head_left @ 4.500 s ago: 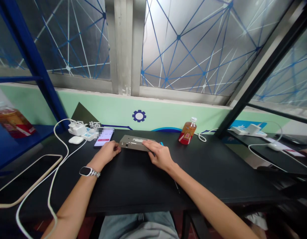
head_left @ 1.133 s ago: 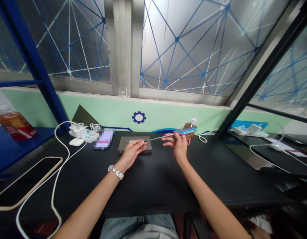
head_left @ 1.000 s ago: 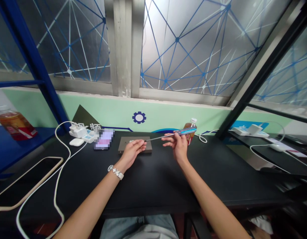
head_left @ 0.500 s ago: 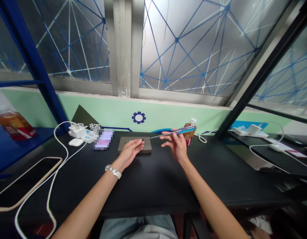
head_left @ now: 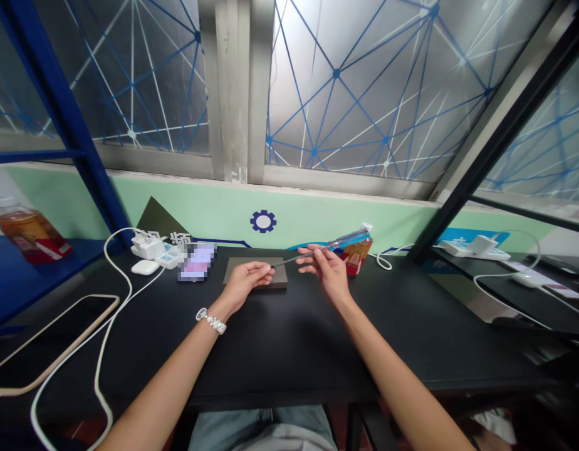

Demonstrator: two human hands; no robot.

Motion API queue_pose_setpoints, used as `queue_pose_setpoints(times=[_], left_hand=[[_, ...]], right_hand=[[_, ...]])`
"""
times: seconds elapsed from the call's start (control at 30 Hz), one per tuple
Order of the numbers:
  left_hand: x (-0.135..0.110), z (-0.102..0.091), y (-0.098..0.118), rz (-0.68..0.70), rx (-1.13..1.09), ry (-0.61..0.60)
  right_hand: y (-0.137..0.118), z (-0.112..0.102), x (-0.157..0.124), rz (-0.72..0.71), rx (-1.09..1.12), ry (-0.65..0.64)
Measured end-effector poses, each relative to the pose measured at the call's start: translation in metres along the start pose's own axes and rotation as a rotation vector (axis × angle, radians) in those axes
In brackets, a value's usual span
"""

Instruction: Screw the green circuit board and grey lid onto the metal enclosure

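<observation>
A screwdriver [head_left: 348, 239] with a clear and blue handle and a long dark shaft slants above the desk, handle up to the right. My right hand [head_left: 331, 270] grips the shaft close to the handle between thumb and fingers, the other fingers loosely curled. With thumb and forefinger pressed together, my left hand [head_left: 245, 282] pinches the tip end. Whether something small is also in that pinch cannot be made out. Behind the left hand lies a flat grey-brown box [head_left: 277, 275] on the desk, partly covered by the fingers.
On the black desk [head_left: 289, 351], a drink bottle [head_left: 358, 255] stands behind my right hand. To the left are a blurred-out phone [head_left: 198, 262], a power strip [head_left: 170, 255] with white chargers, a white cable [head_left: 101, 351] and a beige-edged tablet-like device [head_left: 54, 344]. A blue shelf [head_left: 26, 275] holds another bottle.
My right hand has slid down the shaft, away from the handle and slightly left. The left hand keeps its pinch at the tip and has barely moved.
</observation>
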State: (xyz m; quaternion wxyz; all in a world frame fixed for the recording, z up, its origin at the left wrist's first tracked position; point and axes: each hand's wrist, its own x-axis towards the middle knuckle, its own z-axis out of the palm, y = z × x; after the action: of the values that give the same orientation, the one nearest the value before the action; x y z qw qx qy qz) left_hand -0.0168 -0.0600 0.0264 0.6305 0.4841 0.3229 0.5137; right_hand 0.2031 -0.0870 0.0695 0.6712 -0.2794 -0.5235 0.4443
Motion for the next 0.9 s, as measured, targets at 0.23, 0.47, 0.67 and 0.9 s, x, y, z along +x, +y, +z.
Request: queue_pose_setpoints(times=[0.23,0.47,0.67,0.9], left_hand=[[-0.001,-0.001,0.003,0.186,0.385,-0.081],[0.001,-0.005,0.000,0.394,0.691,-0.024],[0.007,-0.012,-0.006,0.440,0.769,-0.045],[0.007,-0.012,-0.008,0.430,0.760,-0.069]], right_hand=[[-0.006,0.025,0.006,-0.148,-0.260,-0.028],[0.000,0.047,0.024,-0.194,-0.594,-0.216],[0.009,0.055,0.031,-0.224,-0.762,-0.270],[0.014,0.054,0.031,-0.245,-0.840,-0.283]])
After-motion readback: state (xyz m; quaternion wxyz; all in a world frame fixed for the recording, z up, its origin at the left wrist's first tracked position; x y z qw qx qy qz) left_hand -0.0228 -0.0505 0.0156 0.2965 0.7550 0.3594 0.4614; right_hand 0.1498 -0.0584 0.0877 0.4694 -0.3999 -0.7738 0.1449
